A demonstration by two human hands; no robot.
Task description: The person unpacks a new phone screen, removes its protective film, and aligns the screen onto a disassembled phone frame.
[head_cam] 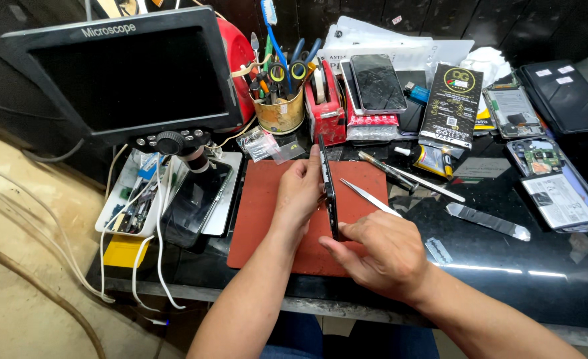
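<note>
At centre frame, over the red work mat [267, 219], we hold a black smartphone [328, 189] on edge: our left hand [298, 193] clasps its back. Our right hand [380, 252] pinches its lower end while gripping metal tweezers [368, 197].

Phone repair workshop. My black counter [493, 256] is crowded: digital microscope with screen [131, 73] at left, red work mat [267, 219] in front of me, tin of screwdrivers, scissors and brushes [279, 100], tweezers [370, 197], metal pry tool [488, 221], opened phones with bare circuit boards [540, 156], cracked handsets [377, 83] stacked behind.
</note>
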